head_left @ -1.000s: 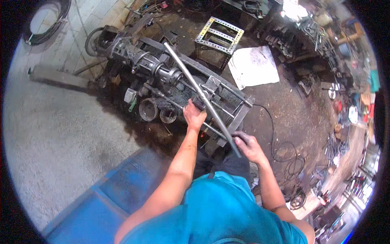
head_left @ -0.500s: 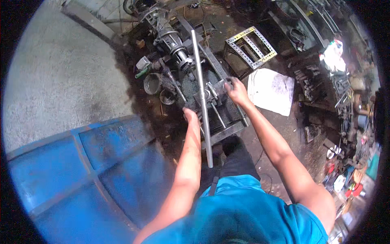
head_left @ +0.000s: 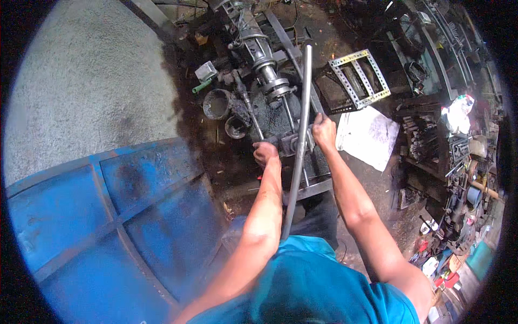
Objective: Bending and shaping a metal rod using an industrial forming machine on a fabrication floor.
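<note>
Machine (head_left: pixel 260 56), grey metal, runs from top centre down to mid-frame. Long metal bar (head_left: pixel 300 143) crosses over its near end, near upright in the frame, tilted a bit: top end right of the machine's cylinder, bottom end down by the teal shirt (head_left: pixel 318 275) at lower centre. Bar runs between the two hands. From where I'm standing, person's left hand (head_left: pixel 265 153) is mid-frame, just left of the bar, fingers curled in, at the left end of a dark metal block (head_left: pixel 287 143); can't tell if it has hold of anything. Right hand (head_left: pixel 324 131) sits right of the bar, bunched in a loose fist beside the block's right end; grip can't be made out either. Two round containers (head_left: pixel 217 103) left of the machine, green-handled tool (head_left: pixel 203 86) just above them. Perforated metal frame (head_left: pixel 360 79) upper right, stained white sheet (head_left: pixel 370 138) just below it. Blue panel (head_left: pixel 54 208) fills lower left, grey floor (head_left: pixel 97 81) upper left. Cluttered tools and parts (head_left: pixel 458 162) along the right edge.
</note>
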Action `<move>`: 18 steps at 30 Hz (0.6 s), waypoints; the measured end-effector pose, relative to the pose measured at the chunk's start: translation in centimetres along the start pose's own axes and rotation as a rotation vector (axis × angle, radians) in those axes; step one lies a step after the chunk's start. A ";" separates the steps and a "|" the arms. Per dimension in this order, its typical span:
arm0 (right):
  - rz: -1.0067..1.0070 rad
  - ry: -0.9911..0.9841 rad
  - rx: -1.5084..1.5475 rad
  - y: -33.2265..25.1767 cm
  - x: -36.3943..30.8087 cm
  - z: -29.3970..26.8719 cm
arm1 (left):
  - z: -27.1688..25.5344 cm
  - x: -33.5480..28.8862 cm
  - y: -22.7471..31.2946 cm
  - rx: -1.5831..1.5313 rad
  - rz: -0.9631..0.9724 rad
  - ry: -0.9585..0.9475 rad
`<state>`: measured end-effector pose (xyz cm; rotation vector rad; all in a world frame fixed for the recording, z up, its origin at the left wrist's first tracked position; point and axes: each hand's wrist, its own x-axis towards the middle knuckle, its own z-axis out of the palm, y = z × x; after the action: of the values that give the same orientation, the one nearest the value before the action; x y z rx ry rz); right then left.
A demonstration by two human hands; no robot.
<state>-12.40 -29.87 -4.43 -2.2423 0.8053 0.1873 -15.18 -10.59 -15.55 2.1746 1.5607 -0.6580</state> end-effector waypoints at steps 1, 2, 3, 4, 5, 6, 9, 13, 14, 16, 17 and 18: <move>-0.005 0.007 -0.019 -0.1 0.0 0.0 | -0.4 -0.7 0.0 -0.173 -0.032 0.054; -0.017 0.013 -0.016 -0.2 0.1 0.1 | -1.0 -1.6 0.0 -0.263 -0.055 0.079; -0.014 -0.008 -0.035 -0.3 0.2 0.1 | -1.8 -2.6 0.1 -0.353 -0.077 0.106; -0.009 -0.014 -0.058 -0.4 0.3 0.2 | -2.8 -3.8 -0.2 -0.447 -0.080 0.079; -0.017 -0.028 -0.053 -0.5 0.4 0.2 | -3.9 -4.8 0.2 -0.555 -0.062 0.074; -0.028 -0.007 -0.060 -0.6 0.5 0.2 | -5.0 -5.6 0.6 -0.562 -0.075 0.053; -0.041 -0.025 -0.093 -0.8 0.5 0.2 | -6.8 -7.7 0.2 -0.518 0.154 0.069; -0.012 -0.065 -0.111 -0.7 0.4 -0.1 | -6.5 -7.5 0.2 -0.433 0.233 0.135; -0.001 -0.076 -0.121 -0.6 0.4 -0.1 | -6.2 -7.2 0.2 -0.428 0.205 0.132; 0.002 -0.106 -0.127 -0.2 0.2 -0.3 | -5.8 -6.4 -0.2 -0.454 0.309 0.141; -0.010 -0.105 -0.123 -0.1 0.1 -0.3 | -5.6 -6.3 -0.4 -0.427 0.302 0.141; -0.034 -0.093 -0.112 0.1 0.0 -0.3 | -5.6 -6.3 -0.7 -0.426 0.305 0.146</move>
<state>-12.54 -30.16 -4.25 -2.3315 0.7219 0.3256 -16.72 -12.13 -7.37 2.0958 1.2530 -0.0627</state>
